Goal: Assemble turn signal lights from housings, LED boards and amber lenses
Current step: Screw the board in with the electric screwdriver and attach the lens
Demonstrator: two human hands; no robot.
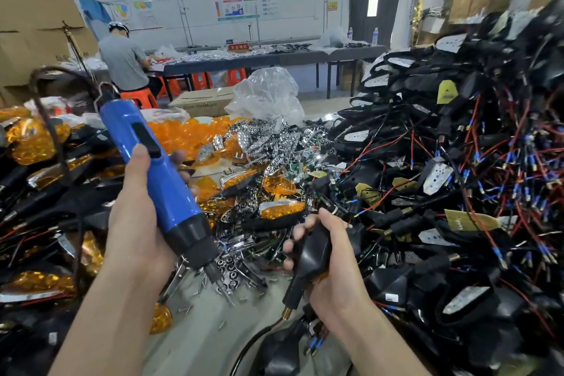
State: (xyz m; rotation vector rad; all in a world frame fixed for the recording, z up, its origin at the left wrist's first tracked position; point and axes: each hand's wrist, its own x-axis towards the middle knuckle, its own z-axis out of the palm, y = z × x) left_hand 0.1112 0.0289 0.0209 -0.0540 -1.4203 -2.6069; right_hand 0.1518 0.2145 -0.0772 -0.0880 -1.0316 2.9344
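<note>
Bench (207,323) buried in parts: a huge heap of black housings (457,177) with red and blue wires fills the right side. Amber lenses (180,131) pile up at the back left, with shiny reflectors (268,137) between the two. The left hand (137,217) wraps round the blue screwdriver (164,180), tip angled down over the bare bench. The right hand (332,278) grips a single black housing (311,253) just beside that tip, stem pointing down. Loose screws (195,284) lie scattered beneath.
</note>
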